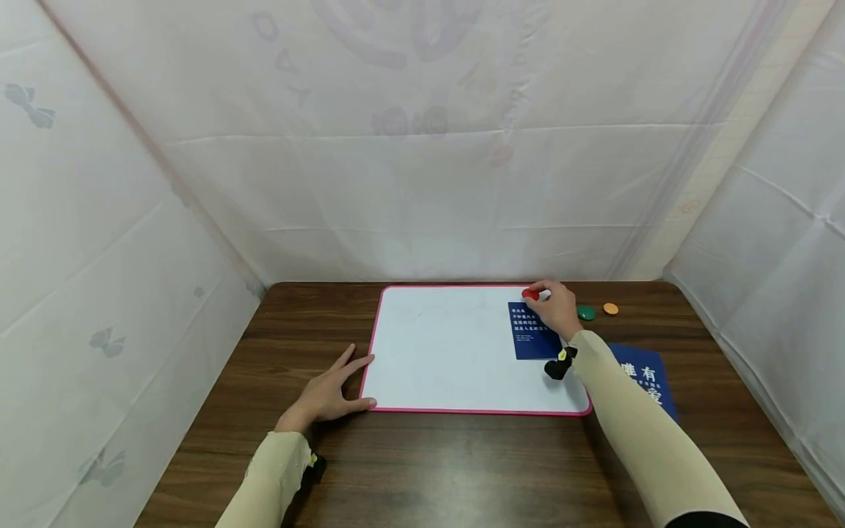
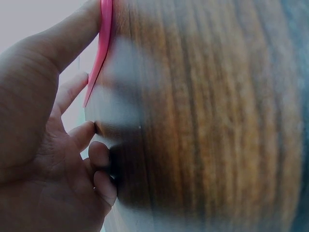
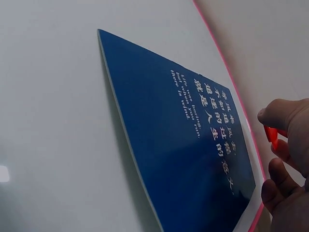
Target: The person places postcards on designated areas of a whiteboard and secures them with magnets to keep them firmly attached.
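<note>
We see the right hand (image 1: 557, 308) pinching a red magnet (image 1: 530, 294) between thumb and fingertips at the far right part of a pink-edged whiteboard (image 1: 449, 352), just beyond the top edge of a blue card (image 1: 531, 334) lying on the board. The left hand (image 1: 326, 396) rests flat and relaxed on the wooden table (image 1: 462, 469), fingers touching the board's near left corner. A green magnet (image 1: 586, 312) and an orange magnet (image 1: 610, 309) lie on the table right of the board, near a second blue card (image 1: 650, 385).
</note>
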